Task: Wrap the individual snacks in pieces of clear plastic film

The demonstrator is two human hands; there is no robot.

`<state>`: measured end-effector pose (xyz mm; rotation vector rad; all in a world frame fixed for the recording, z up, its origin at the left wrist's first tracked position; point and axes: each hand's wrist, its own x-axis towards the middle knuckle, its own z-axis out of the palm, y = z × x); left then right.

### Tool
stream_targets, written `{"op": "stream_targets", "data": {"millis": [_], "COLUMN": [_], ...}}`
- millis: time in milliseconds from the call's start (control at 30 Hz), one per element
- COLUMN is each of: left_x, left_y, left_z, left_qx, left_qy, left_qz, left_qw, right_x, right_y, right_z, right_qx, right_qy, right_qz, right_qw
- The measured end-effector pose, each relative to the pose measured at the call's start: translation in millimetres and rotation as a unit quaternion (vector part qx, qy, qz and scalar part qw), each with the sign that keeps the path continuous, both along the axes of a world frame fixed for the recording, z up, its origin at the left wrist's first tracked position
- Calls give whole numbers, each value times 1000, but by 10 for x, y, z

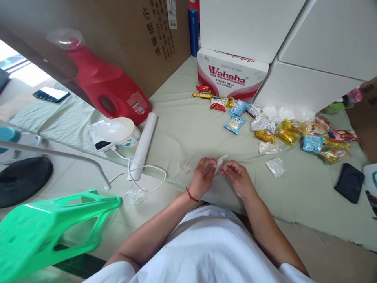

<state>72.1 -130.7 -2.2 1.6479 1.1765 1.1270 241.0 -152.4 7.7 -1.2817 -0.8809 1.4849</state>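
A small clear plastic bag (220,163) is pinched between my two hands, above the near edge of the green cloth (173,145). My left hand (204,177), with a red string bracelet at the wrist, grips its left side. Fingertips of my right hand (238,177) close on its right side. The bag looks thin and crumpled; part of it is hidden by my fingers. To the right lie a folded clear bag (275,167) and another crumpled clear bag (268,148). Beyond them are several wrapped snacks, among them a blue packet (235,124) and a yellow packet (286,136).
A Wahaha carton (232,74) stands at the back below white boxes (247,27). On the left are a red detergent jug (108,82), a paper cup (128,131), a white roll (144,145), a looped white cable (153,190) and a green stool (59,228). A black pouch (349,183) lies right.
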Motion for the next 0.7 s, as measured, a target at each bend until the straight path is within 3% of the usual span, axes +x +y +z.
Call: {"op": "stream_targets", "data": {"millis": [133,267,433,533,700], "left_x": [-7,39,56,44,22], "left_y": [2,-31,13,79,142], "left_z": [14,48,33,2,21], "left_qx": [46,74,-76,-176,-275], "left_qy": [19,19,-98,-189,-287], "left_qz": [23,-4,-29,-8,8], "left_qw": [998,997,992,966,918], "right_x": [27,-19,58,175,358], "right_y": [-21,1,27,11,-21], "right_z": [87,129,70,42,46], "right_qx": [-27,25,28,7,-15], "right_qy": [41,1,-15,3,34], "right_qz": [-5,42,41,29,9], "right_qw": [999,999,999,1000,999]}}
